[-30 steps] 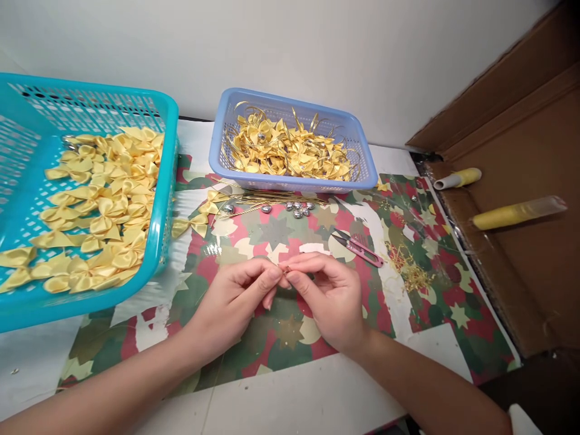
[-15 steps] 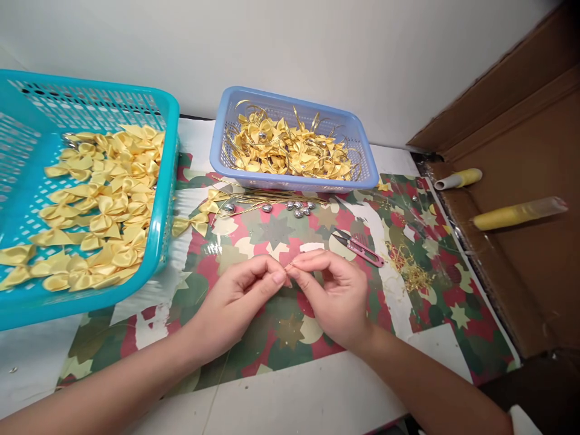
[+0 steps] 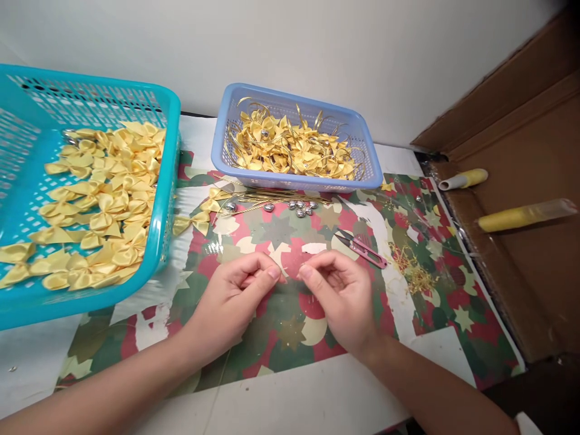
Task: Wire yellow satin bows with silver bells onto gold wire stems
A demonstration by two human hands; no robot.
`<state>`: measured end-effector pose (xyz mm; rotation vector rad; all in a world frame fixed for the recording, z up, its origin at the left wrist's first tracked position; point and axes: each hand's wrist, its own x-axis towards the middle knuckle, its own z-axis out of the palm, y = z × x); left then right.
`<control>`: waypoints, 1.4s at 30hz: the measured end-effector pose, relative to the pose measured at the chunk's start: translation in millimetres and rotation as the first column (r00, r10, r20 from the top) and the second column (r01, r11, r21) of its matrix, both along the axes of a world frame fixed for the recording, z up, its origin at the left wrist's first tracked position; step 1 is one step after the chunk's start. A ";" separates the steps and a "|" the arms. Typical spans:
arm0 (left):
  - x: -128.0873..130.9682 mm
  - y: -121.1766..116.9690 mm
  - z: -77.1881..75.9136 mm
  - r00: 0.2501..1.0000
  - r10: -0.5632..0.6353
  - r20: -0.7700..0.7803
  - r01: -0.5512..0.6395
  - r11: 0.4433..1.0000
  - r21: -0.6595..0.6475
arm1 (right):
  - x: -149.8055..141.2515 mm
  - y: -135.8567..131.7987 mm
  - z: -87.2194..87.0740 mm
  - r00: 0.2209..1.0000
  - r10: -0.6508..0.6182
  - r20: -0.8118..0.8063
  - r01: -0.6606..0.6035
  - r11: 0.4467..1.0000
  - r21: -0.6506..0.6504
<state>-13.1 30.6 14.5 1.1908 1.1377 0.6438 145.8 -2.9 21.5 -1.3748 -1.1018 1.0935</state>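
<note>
Both hands are mid-frame, left hand [image 3: 247,290] and right hand [image 3: 342,299] each pinched thumb to finger with a small gap between them, and honestly whatever's in those fingertips is too fine for me to tell. A decent batch looks done, going by the blue basket [image 3: 296,180] at upper centre, which is full of yellow bows [image 3: 290,148] with gold wires curling out. Plenty left I reckon, since the turquoise basket [image 3: 159,223] at far left has loads of plainer-looking bows [image 3: 106,220], plus there are loose silver baubles [image 3: 301,212] near centre.
</note>
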 end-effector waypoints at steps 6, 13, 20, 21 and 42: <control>2.6 -3.9 0.6 0.992 0.108 -0.064 -0.109 0.994 -0.013 | -7.3 -6.8 -0.9 0.994 0.085 -0.073 -0.098 0.972 -0.212; 5.9 -4.7 5.0 0.988 0.113 -0.108 -0.110 0.994 0.027 | -9.0 -5.0 -5.5 0.995 0.065 -0.072 -0.078 0.977 -0.198; 8.4 -5.9 4.6 0.989 0.115 -0.097 -0.110 0.992 0.061 | -11.9 -5.2 -7.1 0.998 0.034 -0.053 -0.043 0.983 -0.180; 8.4 -5.9 4.9 0.988 0.118 -0.099 -0.112 0.992 0.062 | -12.1 -5.3 -7.6 0.998 0.028 -0.052 -0.037 0.983 -0.178; 8.4 -5.4 6.4 0.986 0.120 -0.116 -0.113 0.992 0.062 | -12.0 -4.2 -7.1 0.998 0.045 -0.046 -0.053 0.981 -0.184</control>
